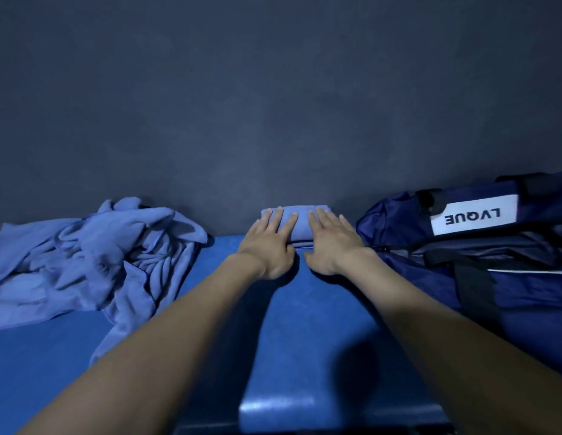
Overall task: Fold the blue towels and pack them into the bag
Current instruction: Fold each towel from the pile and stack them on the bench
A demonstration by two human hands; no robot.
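Observation:
A small folded blue towel (300, 226) lies on the blue table (307, 340) against the dark wall. My left hand (268, 246) and my right hand (331, 243) lie flat on top of it, side by side, fingers straight and pointing at the wall. A heap of unfolded blue towels (94, 259) is piled to the left. The dark navy bag (480, 252) with a white LVQUE label sits to the right, close beside my right hand. Whether its zipper is open is hard to tell.
A dark grey wall (273, 105) rises directly behind the table. The table's front edge (304, 412) runs near the bottom of the view. Black straps of the bag drape over its side.

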